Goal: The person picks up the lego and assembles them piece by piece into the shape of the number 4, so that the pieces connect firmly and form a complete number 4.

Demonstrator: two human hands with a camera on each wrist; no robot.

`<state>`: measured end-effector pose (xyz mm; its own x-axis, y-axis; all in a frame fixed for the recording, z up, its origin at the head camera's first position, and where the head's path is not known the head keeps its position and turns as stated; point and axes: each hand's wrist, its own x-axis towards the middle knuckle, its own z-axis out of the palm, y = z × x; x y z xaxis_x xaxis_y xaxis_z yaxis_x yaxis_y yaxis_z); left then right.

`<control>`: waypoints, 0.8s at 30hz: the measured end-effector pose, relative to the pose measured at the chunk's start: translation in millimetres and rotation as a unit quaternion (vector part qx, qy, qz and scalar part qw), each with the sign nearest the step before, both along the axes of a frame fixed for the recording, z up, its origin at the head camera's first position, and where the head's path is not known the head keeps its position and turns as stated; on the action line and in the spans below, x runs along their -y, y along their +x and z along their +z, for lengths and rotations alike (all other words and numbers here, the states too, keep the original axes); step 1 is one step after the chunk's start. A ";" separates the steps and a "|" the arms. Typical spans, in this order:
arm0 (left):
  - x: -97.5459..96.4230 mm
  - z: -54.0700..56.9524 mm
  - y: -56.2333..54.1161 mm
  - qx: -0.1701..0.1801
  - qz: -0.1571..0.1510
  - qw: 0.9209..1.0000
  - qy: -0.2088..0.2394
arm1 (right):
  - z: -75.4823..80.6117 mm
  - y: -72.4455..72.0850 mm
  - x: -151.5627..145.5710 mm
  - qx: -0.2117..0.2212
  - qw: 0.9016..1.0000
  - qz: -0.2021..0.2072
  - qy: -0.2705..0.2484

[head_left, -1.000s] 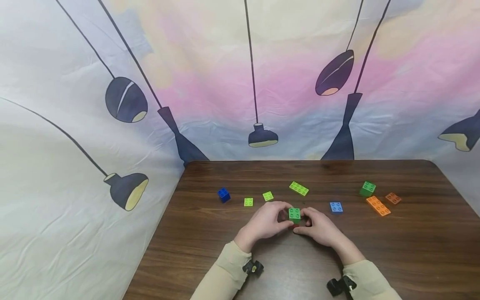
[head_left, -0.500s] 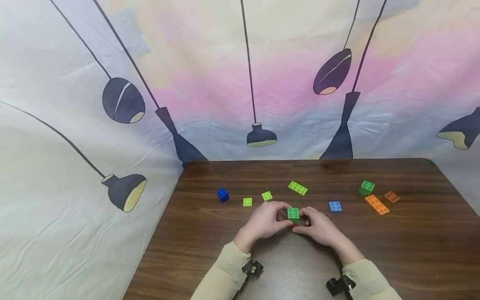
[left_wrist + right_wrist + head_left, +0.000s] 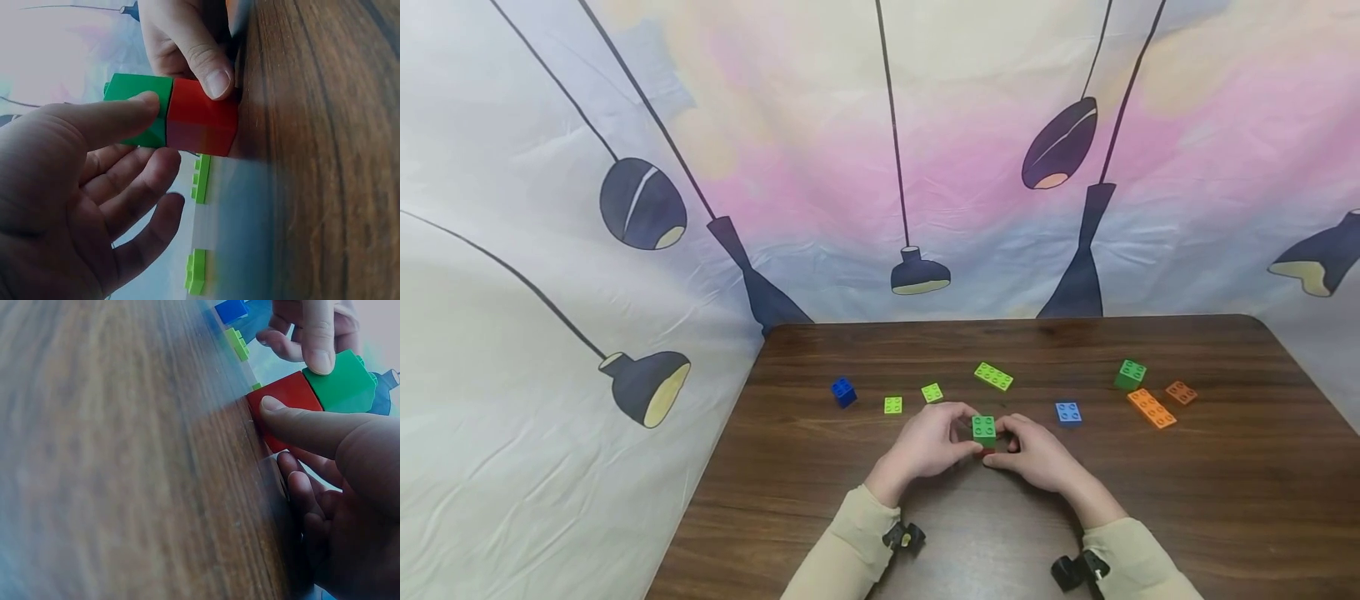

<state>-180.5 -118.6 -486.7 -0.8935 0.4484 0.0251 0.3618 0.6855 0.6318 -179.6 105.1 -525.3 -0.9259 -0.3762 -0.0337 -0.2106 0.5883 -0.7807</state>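
Observation:
In the head view, a green building brick (image 3: 983, 427) sits on top of a red building brick (image 3: 201, 125), between my two hands. My left hand (image 3: 925, 443) pinches the green brick, its thumb lying across the near face and the lower fingers loosely bent. My right hand (image 3: 1037, 452) pinches the red brick (image 3: 295, 392) beneath, thumb pressed to its near side. The wrist views show the two bricks flush against each other, with only a thin seam between them. The red one's base is right at the tabletop.
Beyond my hands on the brown wooden table (image 3: 985, 542) lie a dark blue brick (image 3: 843, 392), lime pieces (image 3: 994, 376), and a light blue piece (image 3: 1068, 413). Farther right are another green brick (image 3: 1131, 374) and orange pieces (image 3: 1152, 408). A printed cloth hangs behind.
The head view has drifted slightly, so the table's contents appear a little farther left. Both hands keep the same hold on the stacked bricks.

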 end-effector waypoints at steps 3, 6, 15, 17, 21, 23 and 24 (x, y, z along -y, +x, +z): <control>-2.7 1.9 1.5 -0.020 0.006 1.000 -0.018 | 0.1 0.0 -1.0 -0.005 1.000 -0.002 0.000; -3.6 2.4 2.7 -0.023 0.011 1.000 -0.017 | -0.4 0.1 -1.0 -0.006 1.000 -0.002 -0.003; -1.8 1.6 2.4 -0.020 0.007 1.000 -0.006 | -4.1 -3.3 -1.2 -0.009 1.000 -0.002 0.003; -1.7 1.6 1.8 -0.019 0.008 1.000 -0.004 | -4.5 -5.1 -2.4 -0.009 1.000 0.005 0.002; -0.6 1.0 1.6 -0.011 0.008 1.000 -0.002 | -3.8 -6.1 -5.3 0.004 0.999 0.024 -0.025; -0.1 1.0 1.7 -0.007 0.007 1.000 0.001 | -3.8 -6.3 -7.6 0.013 0.999 0.032 -0.041; 0.4 0.9 2.0 -0.006 0.006 1.000 0.003 | -3.9 -6.4 -8.8 0.016 0.998 0.036 -0.049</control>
